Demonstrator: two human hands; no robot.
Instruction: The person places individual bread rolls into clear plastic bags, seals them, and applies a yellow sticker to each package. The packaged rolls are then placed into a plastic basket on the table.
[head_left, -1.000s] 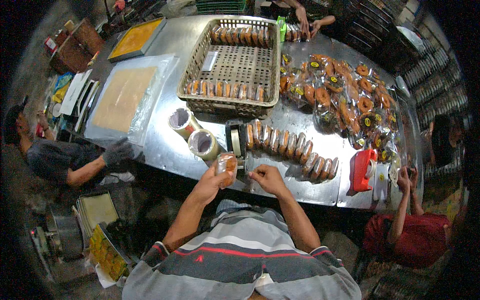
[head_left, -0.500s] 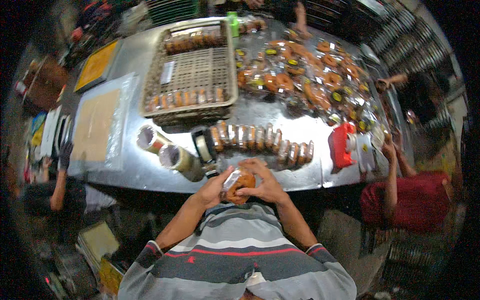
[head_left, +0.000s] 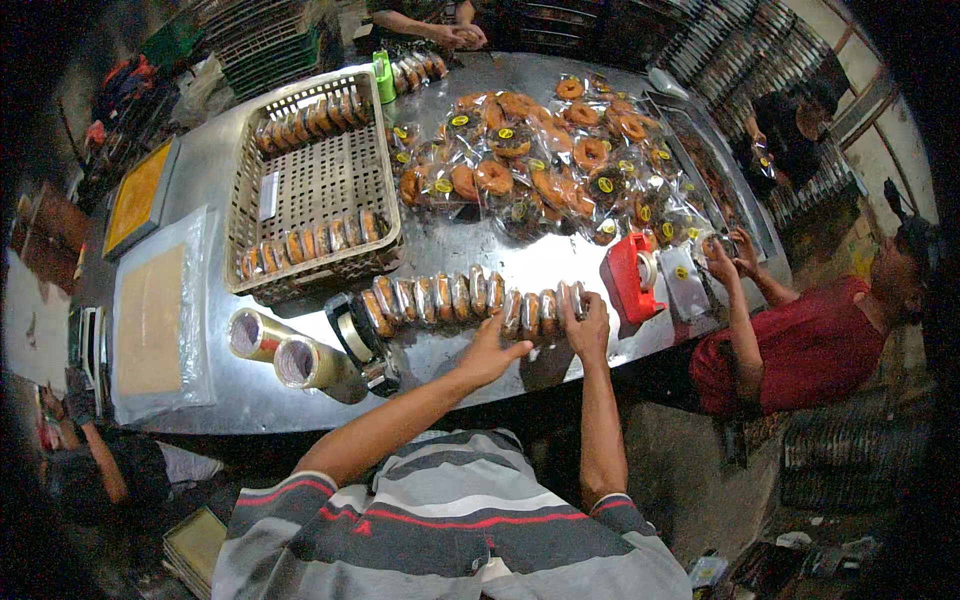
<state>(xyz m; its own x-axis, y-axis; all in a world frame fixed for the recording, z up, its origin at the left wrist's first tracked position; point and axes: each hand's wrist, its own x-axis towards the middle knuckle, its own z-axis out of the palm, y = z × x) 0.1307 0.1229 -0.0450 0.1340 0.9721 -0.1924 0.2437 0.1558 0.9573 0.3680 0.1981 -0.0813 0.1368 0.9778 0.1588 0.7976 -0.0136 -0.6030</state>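
A row of wrapped doughnuts [head_left: 441,297] stands on edge across the metal table in front of me. Its right end sits slightly apart as a short group. At that end my right hand [head_left: 590,330] is closed about the last wrapped doughnut [head_left: 568,301]. My left hand [head_left: 490,354] rests by the near side of the row, close to its gap. The left thumb stretches out to the right, apart from the other fingers, and I see nothing held there. A black tape dispenser [head_left: 363,345] stands at the row's left end.
Two tape rolls [head_left: 256,336] stand left of the dispenser. Beyond lies a plastic crate [head_left: 393,243] with rows of doughnuts. A heap of wrapped doughnuts [head_left: 545,185] covers the far right, behind a red tape dispenser [head_left: 630,280]. Co-workers stand around; one in a red shirt [head_left: 775,352] handles a doughnut.
Both hands have moved from near my body out to the row. The doughnut they held is now at the row's right end, with my right hand on it; my left hand has let go.
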